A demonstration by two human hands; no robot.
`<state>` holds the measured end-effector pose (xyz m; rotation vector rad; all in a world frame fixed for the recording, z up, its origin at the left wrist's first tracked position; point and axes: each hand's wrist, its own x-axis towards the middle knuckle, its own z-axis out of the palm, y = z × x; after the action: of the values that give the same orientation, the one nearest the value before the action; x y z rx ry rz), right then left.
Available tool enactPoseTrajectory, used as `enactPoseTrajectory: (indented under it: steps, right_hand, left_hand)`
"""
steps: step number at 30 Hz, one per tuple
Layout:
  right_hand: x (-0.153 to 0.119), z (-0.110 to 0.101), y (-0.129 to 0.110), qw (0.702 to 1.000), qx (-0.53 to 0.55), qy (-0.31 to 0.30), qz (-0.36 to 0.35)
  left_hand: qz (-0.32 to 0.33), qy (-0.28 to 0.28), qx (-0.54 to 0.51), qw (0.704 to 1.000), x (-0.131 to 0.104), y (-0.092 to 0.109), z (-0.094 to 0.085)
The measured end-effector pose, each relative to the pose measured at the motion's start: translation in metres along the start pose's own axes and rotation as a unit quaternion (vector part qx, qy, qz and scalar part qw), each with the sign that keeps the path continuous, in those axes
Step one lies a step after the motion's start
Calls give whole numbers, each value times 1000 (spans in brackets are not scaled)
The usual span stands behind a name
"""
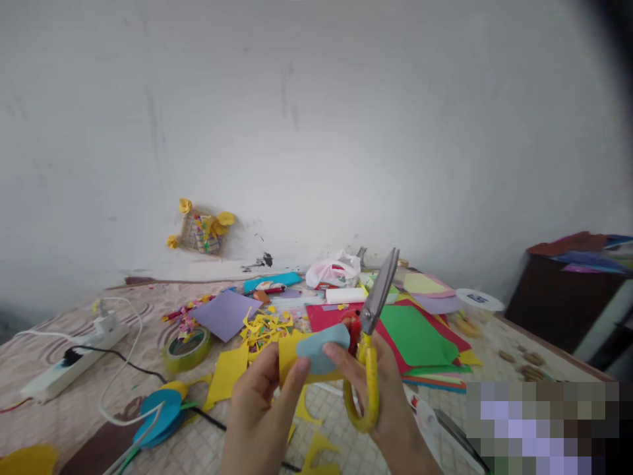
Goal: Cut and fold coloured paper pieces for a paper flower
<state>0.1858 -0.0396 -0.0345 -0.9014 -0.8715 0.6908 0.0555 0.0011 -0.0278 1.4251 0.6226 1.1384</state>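
Observation:
My left hand (267, 402) is closed on a strip of yellow paper (287, 349), thumb in front and fingers behind. Over it lies a light blue paper piece (316, 349) with rounded ends, pressed by both thumbs. In my right hand (383, 389) are scissors (366, 369) with yellow handles, hooked over the fingers. Their blades point up and away and look closed. That hand's thumb and fingertips also pinch the right end of the papers. Something red shows behind the blue piece, partly hidden.
Yellow paper scraps (264, 326), a tape roll (186, 349) and a purple sheet (227, 315) lie beyond my left hand. Green paper (418, 336) sits on red sheets to the right. A power strip (74, 359) with cables and blue paper circles (158, 415) are at left.

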Motion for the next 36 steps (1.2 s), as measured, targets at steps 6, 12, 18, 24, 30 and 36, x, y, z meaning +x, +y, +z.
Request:
enactPoseTrajectory:
  steps: [6, 12, 18, 24, 30, 36]
  right_hand:
    - [-10, 11, 1, 1000, -2, 16, -6]
    - [-11, 9, 9, 998, 26, 49, -9]
    - [-11, 5, 3, 999, 16, 28, -25]
    - [-14, 7, -4, 1000, 2, 15, 3]
    - [-17, 6, -8, 1000, 11, -8, -5]
    - [-16, 0, -1, 1000, 27, -6, 5]
  left_hand:
    - [15, 39, 24, 999, -6, 4, 5]
    - [39, 59, 54, 996, -6, 1, -4]
    - [17, 42, 57, 997, -3, 2, -6]
    - [31, 59, 37, 997, -5, 7, -10]
    - [40, 80, 137, 987, -11, 6, -14]
    - [39, 72, 139, 987, -11, 8, -12]
